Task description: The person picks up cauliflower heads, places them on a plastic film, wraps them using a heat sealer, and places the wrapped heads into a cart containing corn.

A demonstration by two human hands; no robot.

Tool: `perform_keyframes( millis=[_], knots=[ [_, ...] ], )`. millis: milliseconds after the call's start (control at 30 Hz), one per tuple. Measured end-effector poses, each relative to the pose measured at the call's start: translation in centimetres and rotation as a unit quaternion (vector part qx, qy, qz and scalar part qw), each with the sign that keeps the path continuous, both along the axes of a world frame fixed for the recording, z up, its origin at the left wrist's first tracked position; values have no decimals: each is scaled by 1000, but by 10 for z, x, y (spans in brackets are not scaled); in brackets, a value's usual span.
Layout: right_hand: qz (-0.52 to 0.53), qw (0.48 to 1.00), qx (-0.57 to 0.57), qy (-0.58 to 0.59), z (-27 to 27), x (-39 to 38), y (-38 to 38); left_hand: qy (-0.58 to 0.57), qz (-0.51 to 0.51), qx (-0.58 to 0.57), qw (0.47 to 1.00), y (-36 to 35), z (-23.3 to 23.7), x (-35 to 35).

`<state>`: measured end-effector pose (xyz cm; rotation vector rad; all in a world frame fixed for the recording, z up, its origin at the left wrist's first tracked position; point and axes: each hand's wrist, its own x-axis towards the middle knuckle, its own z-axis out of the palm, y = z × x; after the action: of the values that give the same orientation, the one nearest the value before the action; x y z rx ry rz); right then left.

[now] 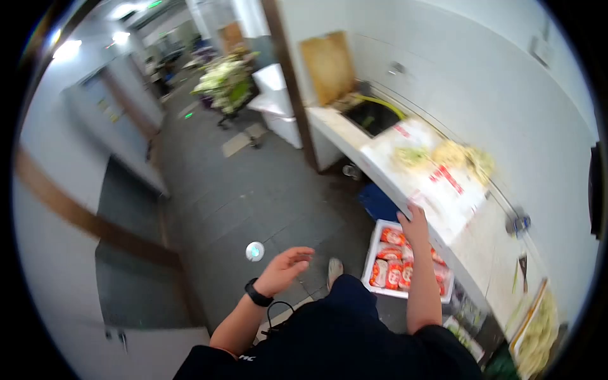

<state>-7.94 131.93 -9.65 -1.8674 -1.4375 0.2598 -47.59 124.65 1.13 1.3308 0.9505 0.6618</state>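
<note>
Apparently relaxed, the fingers of the left hand (285,271) hang parted over the floor (253,206); those of the right hand (415,227) meet the edge of a white board (449,214), though I cannot tell whether they grip it. The board lies on the counter (472,266) beneath pale vegetables (451,155), above a box (370,263) of red packets (394,273).

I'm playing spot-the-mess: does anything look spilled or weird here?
No obvious spill. The open white box of red packets looks odd sitting low beside the counter, near a shoe, where it might get bumped.
</note>
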Motion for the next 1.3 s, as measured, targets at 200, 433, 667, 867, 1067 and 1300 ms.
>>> perform_keyframes(
  millis=[200,433,667,867,1067,1300],
  knots=[
    [-214,974,75,17,-15,59,129,-5,-1,-33,999,139,0,11],
    [-398,903,-100,126,-16,87,261,32,-70,-53,996,295,7,55],
    [-415,852,-126,294,-44,91,295,12,-242,-70,968,424,-21,132],
    [-424,804,79,410,-60,88,286,5,-392,-104,914,517,-30,194],
    [-431,879,54,195,14,46,302,-35,-417,-28,908,559,-39,287],
    [-303,952,-11,31,143,-7,333,-210,-397,-391,804,563,-92,354]
  ],
)
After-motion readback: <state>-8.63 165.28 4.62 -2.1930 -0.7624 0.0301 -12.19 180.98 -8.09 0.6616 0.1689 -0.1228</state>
